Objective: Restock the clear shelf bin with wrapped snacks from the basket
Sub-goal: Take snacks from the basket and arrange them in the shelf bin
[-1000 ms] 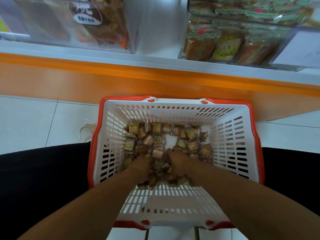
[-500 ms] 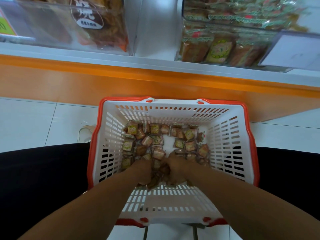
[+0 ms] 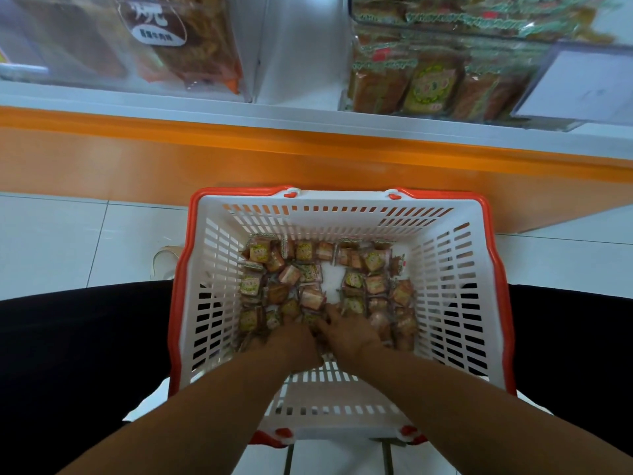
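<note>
A white basket with a red rim (image 3: 445, 262) stands on the floor between my knees. Several small wrapped snacks (image 3: 308, 272), green-yellow and pink-brown, cover its bottom. Both of my hands are down in the near half of that pile, side by side and touching. My left hand (image 3: 294, 341) has its fingers curled down into the wrappers, with the fingertips hidden. My right hand (image 3: 349, 332) lies over the snacks with its fingers stretched forward. The clear shelf bin (image 3: 428, 77) at the upper right holds larger-looking packs of the same kind.
A second clear bin (image 3: 144, 46) with brown packaged goods sits at the upper left of the white shelf (image 3: 301, 111). An orange plinth (image 3: 239, 159) runs below the shelf, right behind the basket. White floor tiles (image 3: 68, 241) lie on both sides; my dark trouser legs flank the basket.
Both hands have slid a little forward over the pile, and the right hand's fingers have spread out. The view has shifted slightly; the basket stays put.
</note>
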